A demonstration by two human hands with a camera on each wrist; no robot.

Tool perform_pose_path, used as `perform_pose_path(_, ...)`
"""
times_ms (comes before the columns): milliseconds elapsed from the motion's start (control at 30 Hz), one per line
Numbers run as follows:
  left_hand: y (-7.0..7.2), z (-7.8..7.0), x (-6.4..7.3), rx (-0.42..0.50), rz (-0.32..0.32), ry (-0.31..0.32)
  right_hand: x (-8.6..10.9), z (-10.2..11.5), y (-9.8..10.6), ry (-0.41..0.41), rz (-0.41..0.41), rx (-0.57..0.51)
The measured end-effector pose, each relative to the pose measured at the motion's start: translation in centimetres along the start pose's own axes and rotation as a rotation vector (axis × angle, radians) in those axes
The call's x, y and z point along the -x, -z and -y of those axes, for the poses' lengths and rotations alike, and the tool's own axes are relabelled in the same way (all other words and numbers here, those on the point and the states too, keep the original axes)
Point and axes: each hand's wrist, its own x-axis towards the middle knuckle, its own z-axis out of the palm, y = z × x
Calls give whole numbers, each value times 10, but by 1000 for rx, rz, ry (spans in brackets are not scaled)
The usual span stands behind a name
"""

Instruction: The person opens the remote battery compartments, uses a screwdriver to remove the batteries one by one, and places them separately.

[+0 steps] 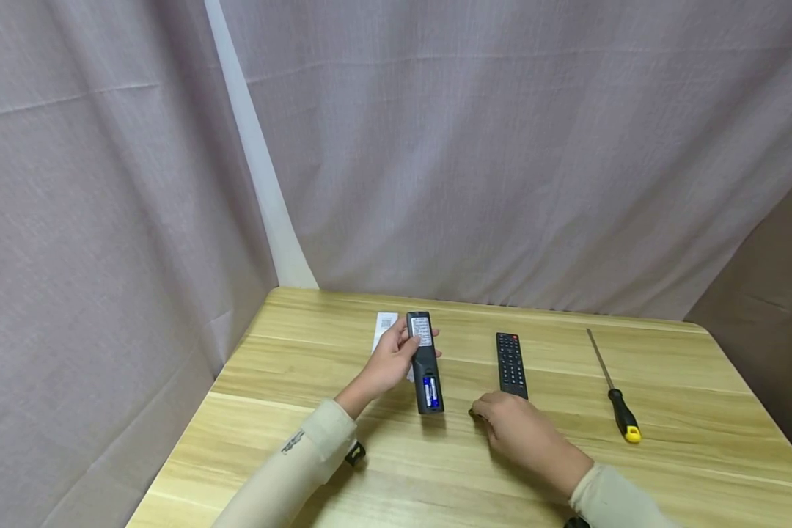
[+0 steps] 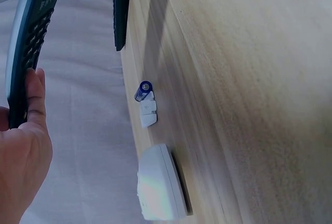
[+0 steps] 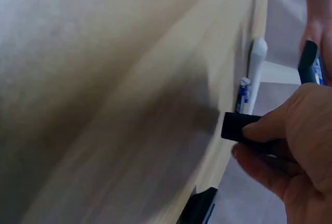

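My left hand (image 1: 391, 358) holds a black remote control (image 1: 425, 359) with its labelled back turned up. In the lower part of that back, an uncovered compartment shows blue-and-white batteries (image 1: 431, 392) lying side by side. Low over the table to the right, my right hand (image 1: 520, 431) pinches a small black battery cover (image 3: 236, 125) between thumb and fingers. The cover is mostly hidden by the hand in the head view. A second black remote (image 1: 511, 359) lies buttons up just beyond the right hand.
Behind the left hand lies a white remote (image 2: 158, 187), partly hidden in the head view. Beside it are a small white cover (image 2: 148, 113) and a blue battery (image 2: 143, 90). A screwdriver (image 1: 623, 414) with a black and yellow handle lies at right. Curtains (image 1: 501, 161) hang behind the table.
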Motion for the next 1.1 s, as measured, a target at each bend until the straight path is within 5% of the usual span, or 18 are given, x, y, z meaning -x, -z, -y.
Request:
perform_pose_path(300,4,1,0,13,7,-9,0,1,-8,35,33,201)
perform_pose_path(567,5,2,2,13,-9,-17,1,4,-7,23,90,177)
perform_pose_path(933,4,3,2,22,-21,-9,2,12,-4,-44,279,188)
perform_pose_path(1100,4,5,1,24,-14,-8,1,10,-11,-43,246,248)
